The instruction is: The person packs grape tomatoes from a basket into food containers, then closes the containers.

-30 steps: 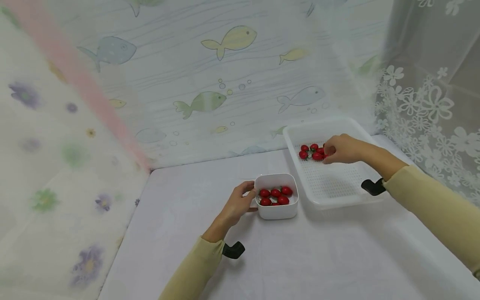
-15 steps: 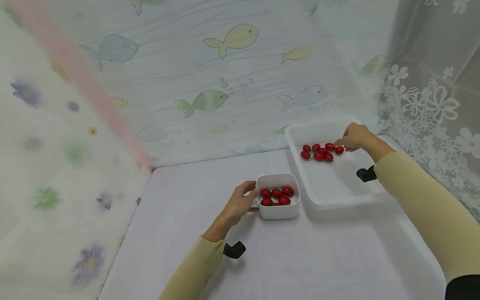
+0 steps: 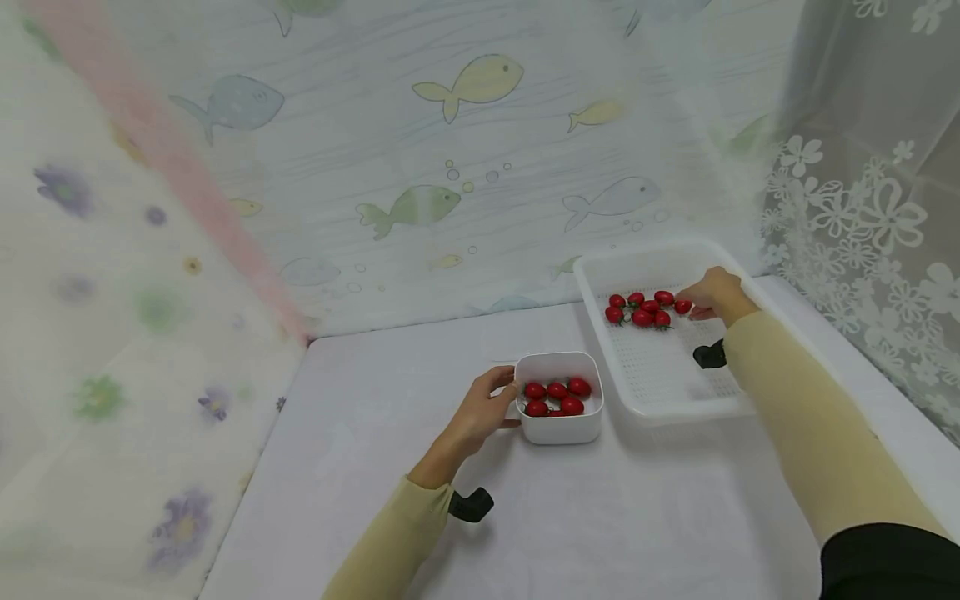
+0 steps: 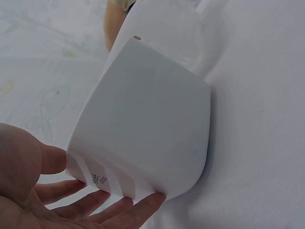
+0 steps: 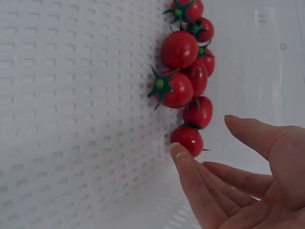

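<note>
In the head view, my left hand [image 3: 482,408] rests its fingertips along the left side of a small white box [image 3: 561,429]. Several red cherry tomatoes [image 3: 572,406] lie inside that box. The left wrist view shows the fingers [image 4: 135,210] extended against the smooth wall, thumb at the rim. My right hand [image 3: 718,293] reaches into a white perforated basket [image 3: 641,375] beside a cluster of cherry tomatoes [image 3: 642,318]. Seen from the right wrist, the index fingertip meets the nearest cherry tomato [image 5: 187,139]; the thumb stands apart from it. Green stems show on several tomatoes.
The basket stands right of the box and farther back, close to the fish-print curtain [image 3: 420,204]. A white cloth [image 3: 405,358] covers the table. A lace curtain [image 3: 855,208] hangs at the right and a flowered sheet [image 3: 142,333] at the left.
My right hand has drawn back rightward from the tomatoes, then lowered again toward the rightmost one. More of the cluster shows than a second ago. The left hand and box stay in place.
</note>
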Tool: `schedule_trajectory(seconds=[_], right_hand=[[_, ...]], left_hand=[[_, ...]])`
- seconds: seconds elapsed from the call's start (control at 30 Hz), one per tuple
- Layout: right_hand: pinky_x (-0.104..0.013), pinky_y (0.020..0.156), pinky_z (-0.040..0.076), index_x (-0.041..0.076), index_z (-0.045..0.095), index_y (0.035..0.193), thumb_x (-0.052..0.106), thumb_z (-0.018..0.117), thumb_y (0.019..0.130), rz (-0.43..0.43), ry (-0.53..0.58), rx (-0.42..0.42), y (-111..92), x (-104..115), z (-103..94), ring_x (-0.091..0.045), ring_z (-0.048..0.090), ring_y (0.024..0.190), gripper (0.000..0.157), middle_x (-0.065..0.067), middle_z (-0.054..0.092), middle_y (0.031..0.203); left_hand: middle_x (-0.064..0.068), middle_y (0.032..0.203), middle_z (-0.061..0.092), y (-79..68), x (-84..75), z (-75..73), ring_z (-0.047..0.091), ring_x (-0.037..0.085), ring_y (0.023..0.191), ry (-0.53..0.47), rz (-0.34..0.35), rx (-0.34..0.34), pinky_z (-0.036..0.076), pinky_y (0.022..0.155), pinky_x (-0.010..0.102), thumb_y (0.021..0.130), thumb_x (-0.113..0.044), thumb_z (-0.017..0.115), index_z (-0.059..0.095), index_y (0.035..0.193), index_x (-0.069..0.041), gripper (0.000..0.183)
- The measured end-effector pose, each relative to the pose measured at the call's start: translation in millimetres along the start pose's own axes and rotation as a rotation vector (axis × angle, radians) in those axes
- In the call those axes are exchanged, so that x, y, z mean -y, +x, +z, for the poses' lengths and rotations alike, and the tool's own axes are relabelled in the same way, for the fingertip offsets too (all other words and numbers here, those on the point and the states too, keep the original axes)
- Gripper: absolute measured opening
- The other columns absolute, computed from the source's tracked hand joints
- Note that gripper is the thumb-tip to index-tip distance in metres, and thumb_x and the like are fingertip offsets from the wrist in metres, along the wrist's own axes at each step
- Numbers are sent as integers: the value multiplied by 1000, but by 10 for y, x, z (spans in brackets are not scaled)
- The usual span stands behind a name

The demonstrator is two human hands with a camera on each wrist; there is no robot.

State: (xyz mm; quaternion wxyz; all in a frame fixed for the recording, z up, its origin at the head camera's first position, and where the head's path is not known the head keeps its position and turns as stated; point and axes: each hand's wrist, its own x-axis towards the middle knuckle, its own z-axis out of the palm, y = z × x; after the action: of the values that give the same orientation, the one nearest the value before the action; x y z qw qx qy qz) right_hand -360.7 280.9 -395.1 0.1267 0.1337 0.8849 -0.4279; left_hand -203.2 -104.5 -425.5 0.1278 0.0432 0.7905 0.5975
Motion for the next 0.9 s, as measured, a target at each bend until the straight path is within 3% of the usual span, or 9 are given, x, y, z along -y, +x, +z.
schedule_trajectory(seconds=[0.13,0.3,0.57,0.9], right_hand=[[-36,71,58,-22,23,134,17,61,87,37,35,0,71,-46,58,-26,69,66,71,-28,59,94],[-33,64,58,-21,36,125,23,62,88,55,-18,-69,109,-114,129,-23,68,60,63,-18,67,68],[-30,54,56,-20,46,115,30,61,87,46,-111,-178,109,-142,185,-19,65,52,59,-14,66,61],[-28,51,54,-22,45,117,28,64,86,43,-125,-156,121,-159,211,-19,65,52,61,-14,67,61]], left_hand=[[10,139,43,-6,-18,-9,44,34,125,-2,-1,-2,58,74,39,100,-22,47,46,135,-12,37],[10,140,42,-15,-24,-2,44,34,125,-7,-10,2,58,73,37,100,-23,47,46,136,-13,37],[11,139,43,-38,-69,10,45,35,124,-18,-7,7,58,73,39,100,-22,47,46,135,-12,37],[10,139,43,-8,-8,3,45,34,124,-10,-7,3,58,72,38,100,-23,47,46,136,-13,37]])
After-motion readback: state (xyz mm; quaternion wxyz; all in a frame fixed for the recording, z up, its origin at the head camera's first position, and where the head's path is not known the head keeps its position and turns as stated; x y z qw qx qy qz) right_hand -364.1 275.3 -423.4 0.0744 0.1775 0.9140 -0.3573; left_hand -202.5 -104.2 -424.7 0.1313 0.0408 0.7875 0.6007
